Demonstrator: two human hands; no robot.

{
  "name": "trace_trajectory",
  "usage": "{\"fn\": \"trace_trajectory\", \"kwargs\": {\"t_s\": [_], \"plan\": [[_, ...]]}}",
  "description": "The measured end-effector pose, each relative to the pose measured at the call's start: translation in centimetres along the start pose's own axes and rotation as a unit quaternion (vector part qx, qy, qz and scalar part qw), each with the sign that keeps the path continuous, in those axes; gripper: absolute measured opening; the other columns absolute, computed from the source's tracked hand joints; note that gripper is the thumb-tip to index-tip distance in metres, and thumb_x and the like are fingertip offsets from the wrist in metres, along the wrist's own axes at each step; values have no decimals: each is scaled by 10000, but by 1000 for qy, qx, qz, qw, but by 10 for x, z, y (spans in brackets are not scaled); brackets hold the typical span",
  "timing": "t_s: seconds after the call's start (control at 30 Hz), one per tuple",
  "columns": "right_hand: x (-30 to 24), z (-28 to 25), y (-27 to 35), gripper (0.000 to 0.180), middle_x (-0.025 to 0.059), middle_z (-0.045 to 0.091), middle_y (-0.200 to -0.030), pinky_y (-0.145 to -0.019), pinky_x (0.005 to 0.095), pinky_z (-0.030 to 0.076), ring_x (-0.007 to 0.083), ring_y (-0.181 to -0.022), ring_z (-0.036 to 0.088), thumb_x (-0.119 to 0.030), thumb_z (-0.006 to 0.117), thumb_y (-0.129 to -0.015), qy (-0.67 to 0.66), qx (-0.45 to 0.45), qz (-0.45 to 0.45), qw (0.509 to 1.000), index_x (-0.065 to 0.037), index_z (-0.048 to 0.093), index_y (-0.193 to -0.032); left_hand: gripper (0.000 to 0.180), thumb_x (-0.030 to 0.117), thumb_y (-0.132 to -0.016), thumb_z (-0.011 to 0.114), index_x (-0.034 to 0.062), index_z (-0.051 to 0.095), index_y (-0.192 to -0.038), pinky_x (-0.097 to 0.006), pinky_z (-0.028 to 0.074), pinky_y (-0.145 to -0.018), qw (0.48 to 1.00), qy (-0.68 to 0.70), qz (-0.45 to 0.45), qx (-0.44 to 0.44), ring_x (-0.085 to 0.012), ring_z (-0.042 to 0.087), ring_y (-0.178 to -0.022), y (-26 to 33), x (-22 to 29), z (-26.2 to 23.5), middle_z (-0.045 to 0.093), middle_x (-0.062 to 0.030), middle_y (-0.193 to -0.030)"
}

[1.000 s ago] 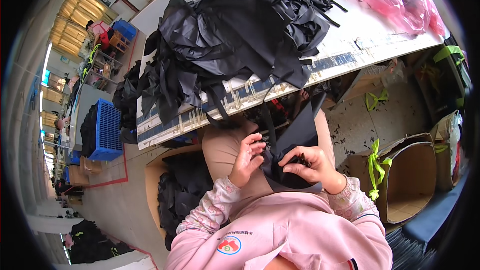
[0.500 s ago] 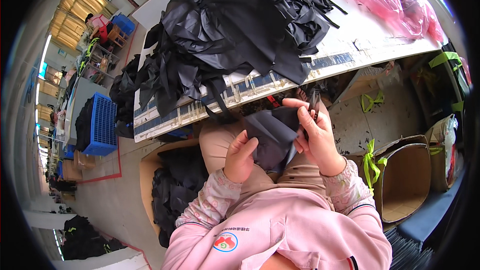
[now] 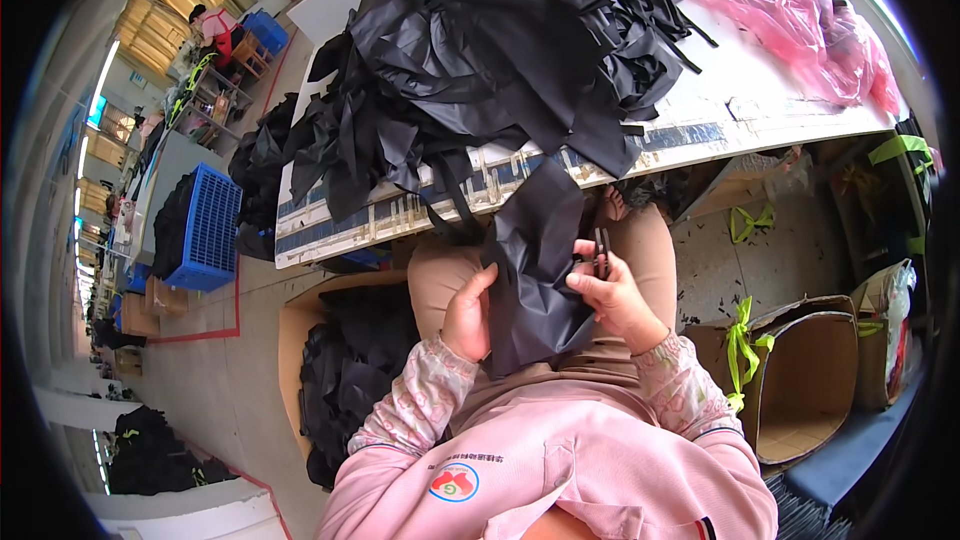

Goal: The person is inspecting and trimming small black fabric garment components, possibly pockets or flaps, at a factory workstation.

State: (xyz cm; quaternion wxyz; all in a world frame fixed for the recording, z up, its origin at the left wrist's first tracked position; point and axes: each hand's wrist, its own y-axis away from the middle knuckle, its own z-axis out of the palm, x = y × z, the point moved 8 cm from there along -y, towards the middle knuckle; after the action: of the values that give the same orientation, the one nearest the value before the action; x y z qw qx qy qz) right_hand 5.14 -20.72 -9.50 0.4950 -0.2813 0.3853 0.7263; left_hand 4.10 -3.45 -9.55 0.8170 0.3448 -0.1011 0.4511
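At the frame's centre, the left hand [image 3: 468, 315] gripped a black cloth piece [image 3: 540, 285] by its left edge, apparently to keep the limp material spread. The right hand [image 3: 622, 295], by the opposite edge, held dark snips [image 3: 601, 253], perhaps so the blades pointed clear. Above, a black pile [image 3: 480, 60] lay on the surface [image 3: 720, 90], seemingly within reach.

Left forearm [image 3: 418, 395] and right forearm [image 3: 688, 385] sleeved to the wrist, angling inward over the lap; elbows bent, held out at the sides. Left hand [image 3: 466, 318] upright, thumb [image 3: 480, 283] raised and leaning inward, the rest of that hand's fingers mostly hidden. Right hand [image 3: 618, 298] slightly higher, its fingers curled in a grip, thumb bent inward. Hands apart, roughly level. Thighs [image 3: 641, 258] parted beneath.
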Motion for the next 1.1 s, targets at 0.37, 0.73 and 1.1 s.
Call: {"fn": "trace_trajectory", "kwargs": {"t_s": [0.37, 0.73, 1.1], "plan": [[-62, -22, 32, 401, -28, 560, -753, -464, 173, 355, 19, -545, 451, -34, 687, -851, 177, 80, -140, 971, -49, 513, -1212, 533, -98, -847, 579, 33, 371, -1319, -242, 503, -823, 902, -304, 307, 16, -129, 610, -962, 24, 54, 31, 611, -114, -1118], [-106, 47, 66, 330, 142, 617, -1226, -504, 205, 409, 81, -565, 481, 38, 692, -795, 410, 99, -413, 807, -33, 603, -1105, 473, -94, -882, 570, 30, 486, -1331, -251, 479, -901, 820, -456, 329, -102, -136, 602, -1040, 24, 40, 57, 609, -74, -1180], [-73, 60, 38, 227, 142, 628, -835, -611, 323, 481, 286, -698, 615, -32, 732, -771, 435, 28, -321, 841, -6, 618, -965, 249, -39, -897, 594, 5, 513, -1129, -241, 500, -849, 879, -387, 258, -110, -121, 623, -961, 21, 20, 59, 639, -85, -1060]]}}
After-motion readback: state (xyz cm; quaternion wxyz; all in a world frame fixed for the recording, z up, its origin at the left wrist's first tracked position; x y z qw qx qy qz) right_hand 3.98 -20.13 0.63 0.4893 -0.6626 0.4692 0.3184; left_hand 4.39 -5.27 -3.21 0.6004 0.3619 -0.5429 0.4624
